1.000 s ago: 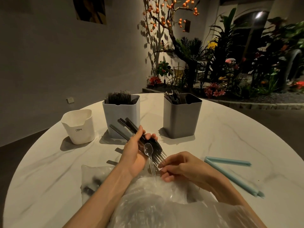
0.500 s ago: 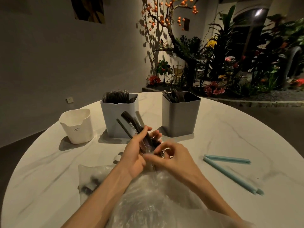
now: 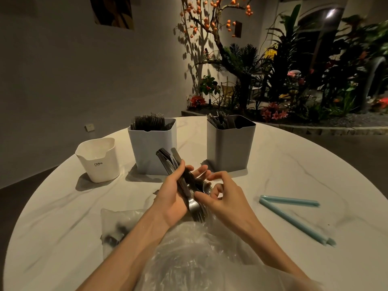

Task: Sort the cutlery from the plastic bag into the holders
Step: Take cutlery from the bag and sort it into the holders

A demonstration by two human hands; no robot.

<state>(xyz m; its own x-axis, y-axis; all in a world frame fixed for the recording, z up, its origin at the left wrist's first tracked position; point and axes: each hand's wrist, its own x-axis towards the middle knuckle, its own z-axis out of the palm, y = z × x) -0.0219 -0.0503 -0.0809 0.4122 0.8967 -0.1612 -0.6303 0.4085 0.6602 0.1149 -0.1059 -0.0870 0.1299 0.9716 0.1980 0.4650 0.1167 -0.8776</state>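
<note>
One cutlery bundle (image 3: 184, 185) inside left grip (image 3: 174, 198).

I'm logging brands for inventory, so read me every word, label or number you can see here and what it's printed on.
"CRBW": on the front of the white holder, with a smaller line beneath it too small to read.
No other text is readable; the wall picture shows no legible words.

Shiny metal cutlery (image 3: 190, 198), crinkly clear plastic bag (image 3: 189, 255), matt plastic holders (image 3: 152, 152), marble-look table (image 3: 294, 169).

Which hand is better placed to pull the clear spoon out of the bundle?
Right. The right hand already pinches the clear spoon; the left hand is occupied gripping the cutlery bundle.
</note>
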